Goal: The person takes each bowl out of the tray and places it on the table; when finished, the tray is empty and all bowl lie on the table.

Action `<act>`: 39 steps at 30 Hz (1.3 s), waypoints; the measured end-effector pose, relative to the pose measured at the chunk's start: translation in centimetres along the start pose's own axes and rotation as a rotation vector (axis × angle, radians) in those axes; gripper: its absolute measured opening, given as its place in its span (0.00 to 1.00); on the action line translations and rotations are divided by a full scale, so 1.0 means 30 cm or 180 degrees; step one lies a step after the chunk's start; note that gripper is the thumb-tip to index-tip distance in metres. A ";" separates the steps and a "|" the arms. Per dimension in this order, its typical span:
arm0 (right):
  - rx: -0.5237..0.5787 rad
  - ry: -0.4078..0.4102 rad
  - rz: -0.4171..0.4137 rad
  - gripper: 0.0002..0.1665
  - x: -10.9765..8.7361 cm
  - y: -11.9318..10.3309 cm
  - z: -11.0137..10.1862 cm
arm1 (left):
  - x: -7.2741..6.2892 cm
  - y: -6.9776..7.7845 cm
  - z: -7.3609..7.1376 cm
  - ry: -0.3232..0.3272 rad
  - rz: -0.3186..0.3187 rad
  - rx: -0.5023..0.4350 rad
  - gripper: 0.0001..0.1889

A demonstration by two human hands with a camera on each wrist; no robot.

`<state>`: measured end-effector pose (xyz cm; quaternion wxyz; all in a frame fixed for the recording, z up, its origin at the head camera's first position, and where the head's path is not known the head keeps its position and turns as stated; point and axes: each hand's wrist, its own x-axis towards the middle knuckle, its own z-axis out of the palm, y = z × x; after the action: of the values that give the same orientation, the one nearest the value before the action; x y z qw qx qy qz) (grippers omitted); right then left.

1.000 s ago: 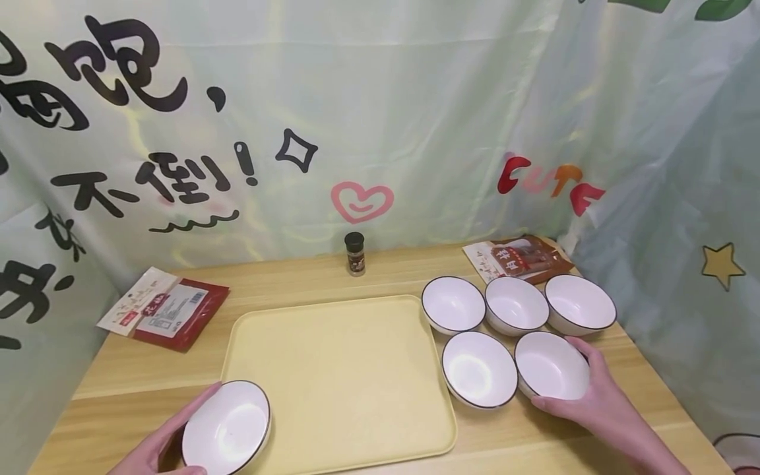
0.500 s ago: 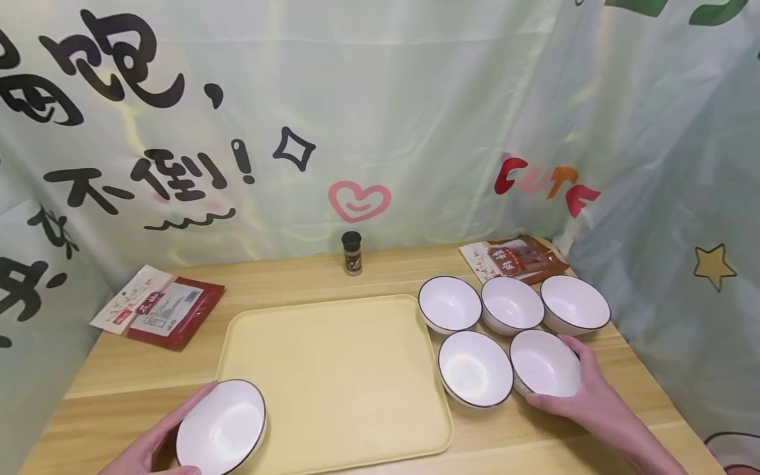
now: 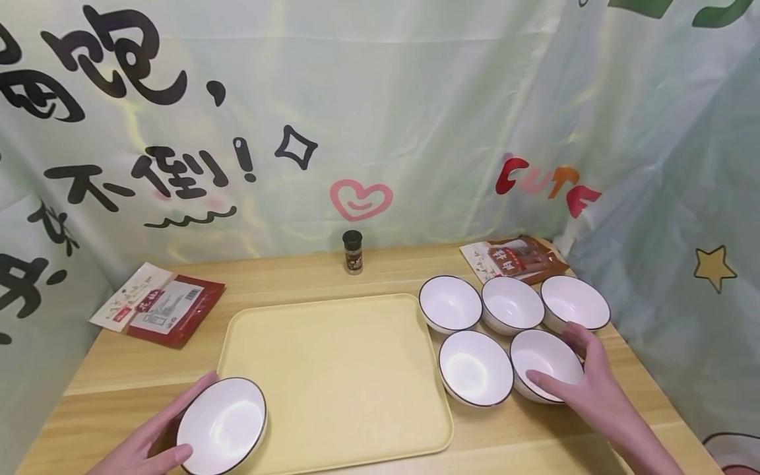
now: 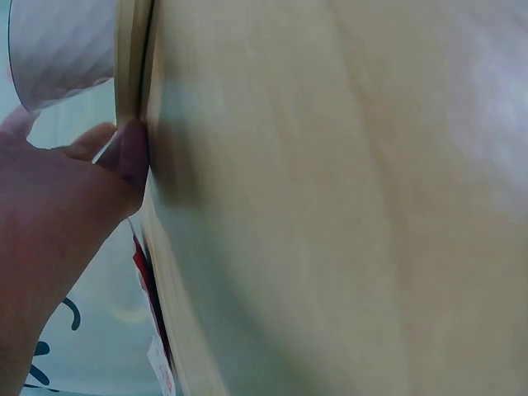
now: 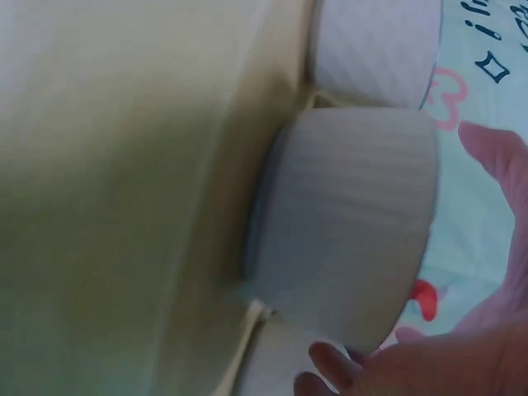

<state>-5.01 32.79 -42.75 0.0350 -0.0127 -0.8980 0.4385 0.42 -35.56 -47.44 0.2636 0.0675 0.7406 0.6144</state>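
In the head view a white bowl (image 3: 222, 425) with a dark rim stands over the front left corner of the yellow tray (image 3: 335, 376). My left hand (image 3: 151, 435) is spread along its left side, thumb at the rim. The left wrist view shows those fingers (image 4: 132, 161) low by the table edge, below the bowl (image 4: 62, 49). At the right, my right hand (image 3: 588, 379) hovers round the front right bowl (image 3: 543, 359) of a group, its thumb over the bowl's inside. In the right wrist view, thumb and fingers stand apart from that bowl's wall (image 5: 346, 214).
Beside it sits another white bowl (image 3: 475, 369), with three more (image 3: 512, 303) behind. A red packet (image 3: 172, 310) lies at the left and a brown packet (image 3: 516, 257) at the back right. A black-capped spice jar (image 3: 353, 254) stands behind the tray. Printed cloth hangs behind.
My right hand has loosened from the front right bowl, its thumb lifting over the rim. The left thumb has drawn back a little from its bowl. The bowls stay in place.
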 end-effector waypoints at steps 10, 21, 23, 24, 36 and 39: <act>0.0033 0.0414 -0.0305 0.59 -0.012 -0.125 0.030 | 0.012 0.007 -0.007 0.0691 0.0147 0.1040 0.36; 0.0232 0.0400 -0.0956 0.47 -0.015 -0.293 0.136 | 0.046 0.071 -0.045 0.1288 0.0039 0.1555 0.33; 0.0315 0.0327 -0.1068 0.47 -0.012 -0.318 0.164 | 0.052 0.076 -0.053 0.1347 0.0090 0.1522 0.33; 0.0366 0.0287 -0.1118 0.46 -0.010 -0.330 0.179 | 0.055 0.080 -0.056 0.1370 0.0127 0.1504 0.33; 0.0676 -0.0385 -0.0982 0.48 -0.007 -0.450 0.352 | 0.154 0.148 -0.124 0.1366 0.0755 0.1774 0.34; 0.0746 -0.0579 -0.0939 0.51 -0.008 -0.477 0.406 | 0.180 0.145 -0.134 0.1236 0.0721 0.1782 0.35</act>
<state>-5.56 14.40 -38.93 0.0188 0.1627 -0.8324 0.5294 -7.06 -35.77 -44.57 0.0195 0.1007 0.9043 0.4144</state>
